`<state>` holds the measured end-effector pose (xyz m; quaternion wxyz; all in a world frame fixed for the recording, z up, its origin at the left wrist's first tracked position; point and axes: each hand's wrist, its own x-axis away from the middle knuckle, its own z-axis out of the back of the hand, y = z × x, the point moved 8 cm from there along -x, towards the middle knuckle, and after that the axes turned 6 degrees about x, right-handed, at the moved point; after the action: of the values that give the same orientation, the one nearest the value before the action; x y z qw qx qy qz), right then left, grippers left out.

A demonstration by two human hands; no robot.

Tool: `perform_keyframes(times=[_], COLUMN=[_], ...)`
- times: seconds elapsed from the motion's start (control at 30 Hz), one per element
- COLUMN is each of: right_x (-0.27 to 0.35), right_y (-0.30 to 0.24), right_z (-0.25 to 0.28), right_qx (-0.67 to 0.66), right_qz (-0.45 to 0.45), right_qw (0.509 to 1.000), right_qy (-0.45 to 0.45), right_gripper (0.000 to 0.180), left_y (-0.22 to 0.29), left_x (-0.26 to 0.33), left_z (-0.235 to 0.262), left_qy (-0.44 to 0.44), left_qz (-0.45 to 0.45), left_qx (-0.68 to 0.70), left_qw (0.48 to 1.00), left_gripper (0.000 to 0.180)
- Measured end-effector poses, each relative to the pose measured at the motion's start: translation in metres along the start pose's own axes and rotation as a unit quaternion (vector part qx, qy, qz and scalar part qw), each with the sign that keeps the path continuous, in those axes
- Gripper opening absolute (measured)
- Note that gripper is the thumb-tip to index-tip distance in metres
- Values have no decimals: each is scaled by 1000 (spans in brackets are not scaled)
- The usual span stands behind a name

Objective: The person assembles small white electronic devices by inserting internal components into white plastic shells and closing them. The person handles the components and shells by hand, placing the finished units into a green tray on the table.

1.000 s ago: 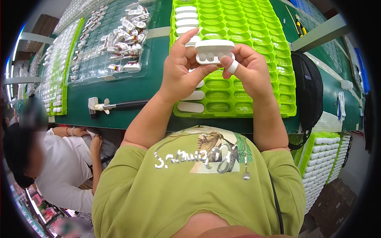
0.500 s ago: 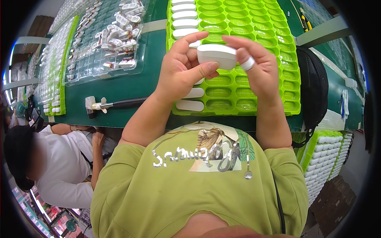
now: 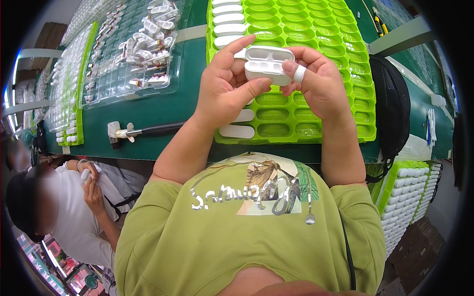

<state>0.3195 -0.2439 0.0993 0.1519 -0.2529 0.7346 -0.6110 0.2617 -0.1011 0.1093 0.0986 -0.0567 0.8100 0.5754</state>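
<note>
Through the head camera I see both hands meeting at the upper middle of the frame, over a bright green tray (image 3: 290,129). Between them is a small white case (image 3: 266,75), its lid raised and the hollows inside showing. The left hand (image 3: 227,91) grips it from the left, thumb against the lower front. The right hand (image 3: 323,86) grips the other end, thumb across the inner right side; I make out a white band (image 3: 299,74) around that thumb. White pieces (image 3: 229,29) fill spots down the tray's left column.

On the green table (image 3: 148,108), left of the hands, I see a hammer (image 3: 158,128) with a black handle. A clear tray (image 3: 158,88) at upper left carries a heap of small white parts (image 3: 150,44). A black bag (image 3: 392,111) sits at right, just beside the green tray. At lower left, a co-worker (image 3: 69,217) in white holds something small and white.
</note>
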Motion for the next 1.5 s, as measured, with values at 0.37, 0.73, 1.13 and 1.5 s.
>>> perform_keyframes(times=[0.37, 0.73, 1.13, 1.5], right_x=[8, 10, 11, 6], right_y=[-11, -16, -13, 2], right_z=[-5, -11, -10, -7], right_qx=[59, 40, 26, 40], right_qz=[120, 109, 107, 27], right_qw=[991, 993, 994, 999], right_qy=[8, -11, -7, -17], right_gripper=[45, 42, 41, 31], left_y=[7, 5, 9, 6], left_x=[1, 1, 2, 2], left_z=[5, 6, 4, 7], left_qy=[30, 33, 39, 60], left_qz=[9, 29, 10, 6], left_qx=[18, 55, 59, 8], left_qw=[999, 998, 997, 998], left_gripper=[54, 55, 58, 62])
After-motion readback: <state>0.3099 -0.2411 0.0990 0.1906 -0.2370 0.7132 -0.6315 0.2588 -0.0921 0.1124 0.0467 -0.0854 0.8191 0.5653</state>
